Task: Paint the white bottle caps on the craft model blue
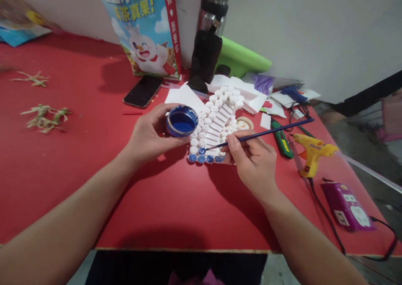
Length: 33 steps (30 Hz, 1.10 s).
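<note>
My left hand (152, 134) is wrapped round an open jar of blue paint (182, 120), held just left of a white model with steps (215, 128). The model is edged with rows of small round white pieces. Several of the round pieces along its front edge are blue. In my right hand (251, 157) is a thin blue paintbrush (266, 132), pinched between thumb and fingers. Its tip is at a partly blue round piece (202, 150) in the second row, near the front left corner.
On the red table (176, 218) are a black phone (143, 91), a green cutter (282, 139), a yellow glue gun (312, 153) and a purple power socket (347, 205) with cables. A printed bag (150, 33) and a dark bottle (205, 52) stand behind. Dried straw pieces (47, 117) lie left.
</note>
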Motion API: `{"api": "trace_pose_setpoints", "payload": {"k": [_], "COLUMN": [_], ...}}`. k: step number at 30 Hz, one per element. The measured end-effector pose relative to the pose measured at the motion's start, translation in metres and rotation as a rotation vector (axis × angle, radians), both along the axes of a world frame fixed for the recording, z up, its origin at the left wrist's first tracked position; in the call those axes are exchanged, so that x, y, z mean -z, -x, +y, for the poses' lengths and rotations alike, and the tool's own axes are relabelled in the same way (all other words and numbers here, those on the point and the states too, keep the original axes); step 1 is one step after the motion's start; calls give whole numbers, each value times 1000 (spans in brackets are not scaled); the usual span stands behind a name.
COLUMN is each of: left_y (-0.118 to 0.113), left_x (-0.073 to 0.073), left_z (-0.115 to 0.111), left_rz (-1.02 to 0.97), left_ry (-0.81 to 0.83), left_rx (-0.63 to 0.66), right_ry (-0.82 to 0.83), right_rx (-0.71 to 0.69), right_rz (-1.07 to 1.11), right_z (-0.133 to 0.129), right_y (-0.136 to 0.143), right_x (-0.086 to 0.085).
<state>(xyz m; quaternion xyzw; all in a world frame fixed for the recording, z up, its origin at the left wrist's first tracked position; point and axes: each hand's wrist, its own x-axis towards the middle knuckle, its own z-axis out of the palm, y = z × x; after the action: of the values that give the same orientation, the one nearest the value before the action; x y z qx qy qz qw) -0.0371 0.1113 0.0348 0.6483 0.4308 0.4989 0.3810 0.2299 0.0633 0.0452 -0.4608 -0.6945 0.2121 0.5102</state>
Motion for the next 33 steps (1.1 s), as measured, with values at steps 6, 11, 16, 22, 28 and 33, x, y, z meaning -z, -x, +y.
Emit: {"api": "trace_pose_setpoints", "payload": {"k": [6, 11, 16, 22, 28, 33], "left_y": [1, 0, -1, 0, 1, 1], "left_x": [0, 1, 2, 3, 4, 5], "left_z": [0, 0, -1, 0, 0, 1], "left_rz": [-7, -21, -34, -26, -29, -40], "left_ry": [-3, -8, -19, -36, -18, -34], "left_rx": [-10, -21, -25, -4, 2, 2], "right_ry": [-14, -26, -74, -120, -147, -195], "right_rx": [-15, 6, -51, -49, -65, -66], "right_rz": [11, -6, -93, -101, -204, -228], "right_z": [0, -3, -3, -4, -4, -5], "right_y": [1, 3, 4, 3, 2, -1], "right_x": [0, -1, -1, -1, -3, -6]}}
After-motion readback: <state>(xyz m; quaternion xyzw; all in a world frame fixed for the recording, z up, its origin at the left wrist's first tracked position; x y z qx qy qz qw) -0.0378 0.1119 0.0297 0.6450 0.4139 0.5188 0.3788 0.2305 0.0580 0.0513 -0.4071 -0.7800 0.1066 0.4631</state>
